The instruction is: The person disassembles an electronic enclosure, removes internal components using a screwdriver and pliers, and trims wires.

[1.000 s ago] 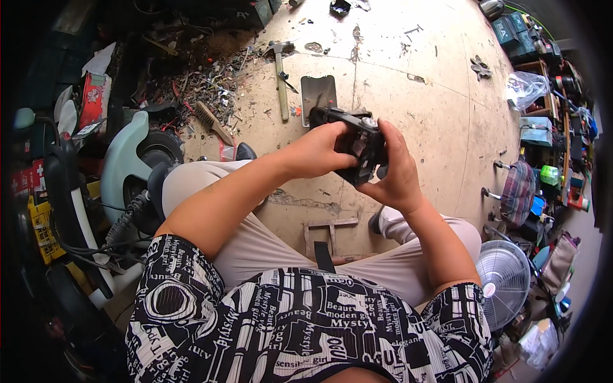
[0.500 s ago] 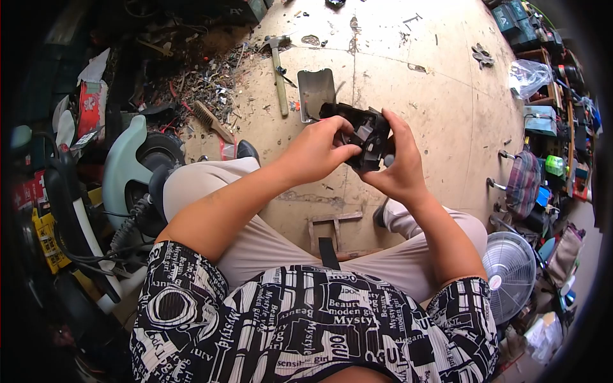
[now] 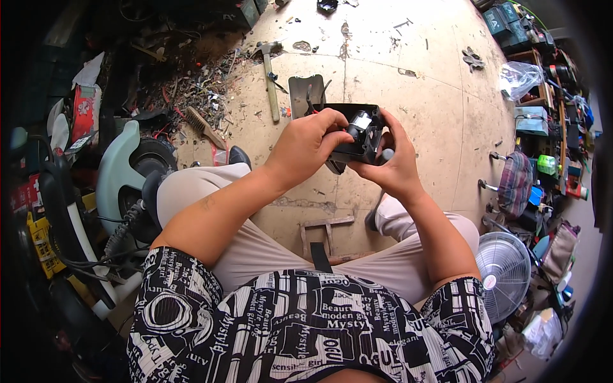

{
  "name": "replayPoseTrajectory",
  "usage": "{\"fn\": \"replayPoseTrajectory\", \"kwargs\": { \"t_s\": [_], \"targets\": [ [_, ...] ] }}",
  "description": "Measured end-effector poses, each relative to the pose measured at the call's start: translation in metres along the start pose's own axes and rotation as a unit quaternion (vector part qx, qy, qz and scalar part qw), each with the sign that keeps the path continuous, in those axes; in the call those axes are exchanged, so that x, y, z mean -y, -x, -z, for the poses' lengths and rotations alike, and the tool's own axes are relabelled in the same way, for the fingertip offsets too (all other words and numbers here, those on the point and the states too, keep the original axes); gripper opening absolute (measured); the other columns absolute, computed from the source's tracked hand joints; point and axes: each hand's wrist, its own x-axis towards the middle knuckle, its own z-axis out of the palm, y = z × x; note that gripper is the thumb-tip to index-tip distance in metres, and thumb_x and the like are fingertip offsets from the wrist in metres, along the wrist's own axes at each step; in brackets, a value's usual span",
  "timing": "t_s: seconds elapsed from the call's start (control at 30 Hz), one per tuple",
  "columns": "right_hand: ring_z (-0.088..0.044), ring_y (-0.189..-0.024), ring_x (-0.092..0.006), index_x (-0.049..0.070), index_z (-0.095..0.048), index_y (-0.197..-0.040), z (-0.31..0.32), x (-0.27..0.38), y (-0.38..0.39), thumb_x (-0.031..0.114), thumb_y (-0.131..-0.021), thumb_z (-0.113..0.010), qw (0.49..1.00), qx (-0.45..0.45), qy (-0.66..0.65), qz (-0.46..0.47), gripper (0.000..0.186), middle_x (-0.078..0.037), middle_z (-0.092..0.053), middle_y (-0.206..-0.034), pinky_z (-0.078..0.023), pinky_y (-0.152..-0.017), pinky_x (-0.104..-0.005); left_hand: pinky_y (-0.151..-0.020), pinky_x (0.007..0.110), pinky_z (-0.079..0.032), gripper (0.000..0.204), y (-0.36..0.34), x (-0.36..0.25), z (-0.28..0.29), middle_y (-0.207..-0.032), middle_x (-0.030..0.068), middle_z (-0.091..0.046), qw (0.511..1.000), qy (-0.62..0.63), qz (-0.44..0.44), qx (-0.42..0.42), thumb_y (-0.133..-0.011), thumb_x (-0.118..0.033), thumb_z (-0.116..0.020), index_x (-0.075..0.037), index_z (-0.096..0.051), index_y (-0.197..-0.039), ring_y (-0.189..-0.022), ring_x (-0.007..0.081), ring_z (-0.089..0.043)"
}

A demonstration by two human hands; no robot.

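1. The left hand (image 3: 310, 145) has thumb and forefinger close together at a silver-and-black cylinder (image 3: 361, 122) (pinching or merely touching, I cannot tell).
2. The right hand (image 3: 397, 156) grips the right side of the black housing (image 3: 368, 155), centre frame, open face up.
3. Inside it, the cylinder slants, silver part toward upper right.
4. Floor (image 3: 440, 121) spreads rightward to the plaid stool (image 3: 516, 184).

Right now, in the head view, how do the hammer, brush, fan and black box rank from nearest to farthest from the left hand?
From the left hand:
1. Black box, just right.
2. Hammer, ahead, on the floor.
3. Brush, farther left.
4. Fan, far right.
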Motion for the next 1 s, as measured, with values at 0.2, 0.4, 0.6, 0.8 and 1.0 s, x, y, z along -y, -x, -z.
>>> {"fn": "replayPoseTrajectory", "kwargs": {
  "t_s": [0.2, 0.4, 0.6, 0.8, 1.0],
  "targets": [
    [-0.057, -0.076, -0.0159, 0.0, -0.038, -0.137, 0.001, 0.009, 0.003, 0.015, -0.056, -0.087, 0.999, -0.029, 0.034, -0.006, 0.096, -0.014, -0.054, -0.117, -0.05, -0.062, -0.0267, -0.066, 0.023, -0.05, 0.017, -0.006, -0.013, 0.011, -0.083, 0.0078, -0.069, 0.999, 0.038, -0.01, -0.028, -0.088, -0.006, -0.067, -0.001, -0.061, -0.103, -0.074, 0.0099, -0.064],
    [-0.06, -0.108, -0.0351, 0.004, -0.037, -0.138, -0.009, 0.008, 0.006, 0.009, -0.058, -0.083, 0.97, -0.092, 0.169, 0.149, 0.093, -0.02, -0.047, -0.132, -0.056, -0.08, -0.0377, -0.066, 0.022, -0.047, 0.022, 0.008, -0.014, 0.001, -0.087, 0.0013, -0.062, 0.997, 0.076, 0.019, 0.002, -0.089, -0.014, -0.07, -0.002, -0.057, -0.102, -0.074, 0.0062, -0.057],
    [-0.063, -0.103, -0.0306, 0.006, -0.039, -0.137, -0.005, 0.018, -0.001, 0.006, -0.057, -0.084, 0.949, -0.108, 0.178, 0.237, 0.091, -0.018, -0.047, -0.134, -0.058, -0.074, -0.0347, -0.083, 0.032, -0.045, 0.035, -0.01, 0.013, 0.018, -0.102, 0.0098, -0.055, 0.975, 0.034, 0.054, -0.211, -0.088, -0.027, -0.069, -0.001, -0.056, -0.107, -0.092, 0.0178, -0.054],
    [-0.058, -0.075, -0.0124, 0.002, -0.034, -0.14, 0.0, 0.019, 0.007, 0.008, -0.056, -0.085, 0.99, -0.088, -0.004, 0.11, 0.099, -0.008, -0.058, -0.099, -0.047, -0.059, -0.0231, -0.1, 0.034, -0.038, 0.062, -0.025, 0.03, 0.038, -0.121, 0.0071, -0.056, 0.931, 0.287, 0.195, -0.114, -0.093, -0.059, -0.052, -0.006, -0.049, -0.126, -0.118, 0.017, -0.048],
    [-0.061, -0.091, -0.0148, 0.001, -0.029, -0.141, 0.003, 0.021, 0.003, 0.006, -0.062, -0.084, 0.98, -0.108, -0.161, 0.045, 0.096, -0.008, -0.057, -0.105, -0.051, -0.076, -0.026, -0.108, 0.048, -0.033, 0.076, 0.0, 0.021, 0.005, -0.142, 0.0055, -0.048, 0.77, 0.561, 0.29, 0.092, -0.087, -0.069, -0.051, -0.018, -0.039, -0.143, -0.131, 0.0203, -0.043]
  ]
}}
